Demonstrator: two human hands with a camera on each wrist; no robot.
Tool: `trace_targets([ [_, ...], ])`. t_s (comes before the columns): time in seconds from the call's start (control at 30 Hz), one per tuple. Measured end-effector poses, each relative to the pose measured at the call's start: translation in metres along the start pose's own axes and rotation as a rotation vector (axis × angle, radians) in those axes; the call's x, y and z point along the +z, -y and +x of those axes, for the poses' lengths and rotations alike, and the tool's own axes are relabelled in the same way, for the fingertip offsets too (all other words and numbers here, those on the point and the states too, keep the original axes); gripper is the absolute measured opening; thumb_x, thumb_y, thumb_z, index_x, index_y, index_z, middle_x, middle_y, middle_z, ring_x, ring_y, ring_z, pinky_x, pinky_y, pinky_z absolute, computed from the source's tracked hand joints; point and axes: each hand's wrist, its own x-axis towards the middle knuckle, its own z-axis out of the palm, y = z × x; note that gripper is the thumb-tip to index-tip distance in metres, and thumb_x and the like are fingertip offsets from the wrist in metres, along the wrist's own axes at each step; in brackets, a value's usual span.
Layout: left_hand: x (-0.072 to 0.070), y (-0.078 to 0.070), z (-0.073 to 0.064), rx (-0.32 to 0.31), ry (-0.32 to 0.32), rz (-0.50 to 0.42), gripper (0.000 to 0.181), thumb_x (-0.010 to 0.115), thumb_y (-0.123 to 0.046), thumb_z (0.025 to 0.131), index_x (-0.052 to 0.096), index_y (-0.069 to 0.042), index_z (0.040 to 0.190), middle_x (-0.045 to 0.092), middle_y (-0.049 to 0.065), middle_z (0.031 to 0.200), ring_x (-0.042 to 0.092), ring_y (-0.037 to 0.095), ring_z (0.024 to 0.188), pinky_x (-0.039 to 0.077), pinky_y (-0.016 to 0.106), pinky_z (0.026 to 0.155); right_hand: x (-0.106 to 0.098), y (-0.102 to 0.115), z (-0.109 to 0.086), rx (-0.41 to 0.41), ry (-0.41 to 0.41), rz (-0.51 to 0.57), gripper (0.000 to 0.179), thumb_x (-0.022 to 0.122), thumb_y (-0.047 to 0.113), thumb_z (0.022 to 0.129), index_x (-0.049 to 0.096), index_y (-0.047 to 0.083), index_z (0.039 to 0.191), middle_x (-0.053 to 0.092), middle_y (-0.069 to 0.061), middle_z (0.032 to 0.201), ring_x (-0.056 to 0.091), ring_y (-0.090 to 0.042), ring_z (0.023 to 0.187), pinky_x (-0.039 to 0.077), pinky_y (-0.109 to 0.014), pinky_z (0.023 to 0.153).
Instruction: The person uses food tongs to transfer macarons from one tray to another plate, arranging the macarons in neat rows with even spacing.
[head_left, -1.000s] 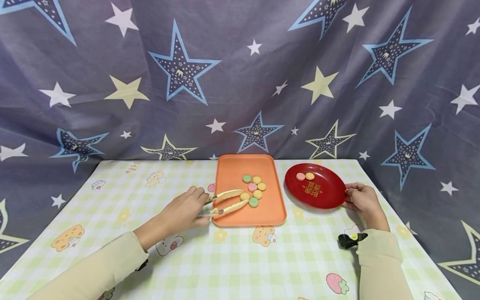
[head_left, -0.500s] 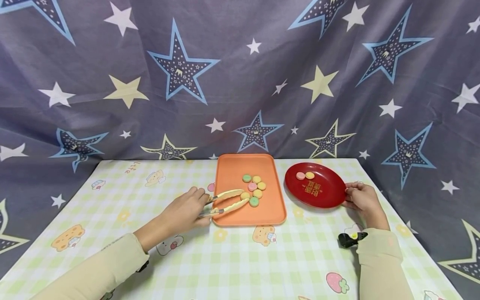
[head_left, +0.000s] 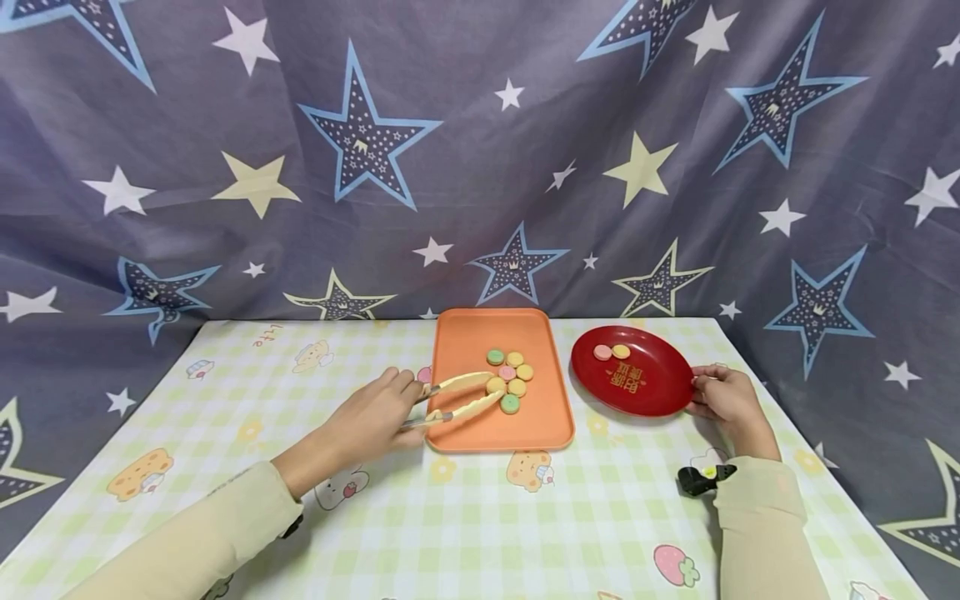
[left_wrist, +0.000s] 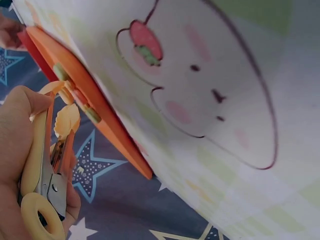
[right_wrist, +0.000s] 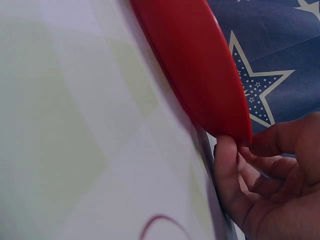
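My left hand [head_left: 378, 417] grips a pair of tongs [left_wrist: 51, 175] with pale yellow tips and metal arms. The tips stand apart over the orange tray [head_left: 457, 342], on either side of a yellow macaron [head_left: 496, 385]. Close by in the tray lie a pink macaron [head_left: 507, 372], a green macaron [head_left: 510, 404] and several others, in one cluster. To the right, my right hand [head_left: 726, 402] pinches the rim of a red oval plate [head_left: 663, 387] between thumb and fingers. A pink macaron [head_left: 602, 352] and a yellow macaron [head_left: 621, 352] sit side by side near the plate's far left rim.
A green-checked tablecloth [head_left: 450, 533] with cartoon prints covers the table. Behind the far edge hangs a dark star-patterned curtain [head_left: 465, 167]. The plate stands just right of the tray, with a narrow gap between them.
The tongs' tips have shifted slightly right and come around the yellow macaron in the tray. My right hand stays on the plate's rim.
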Motion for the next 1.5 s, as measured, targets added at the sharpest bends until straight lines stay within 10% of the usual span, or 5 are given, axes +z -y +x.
trace_targets([
  [1.5,0.012,-0.055,0.101,0.03,0.023,-0.067,0.048,0.069,-0.036,0.087,0.064,-0.001,0.12,0.061,0.009,0.112,0.048,0.021,0.091,0.044,0.032,0.08,0.0,-0.001,0.003,0.003,0.004,0.025,0.036,0.039,0.008,0.106,0.045,-0.01,0.137,0.063,-0.002,0.088,0.065,-0.01,0.067,0.059,-0.028,0.066],
])
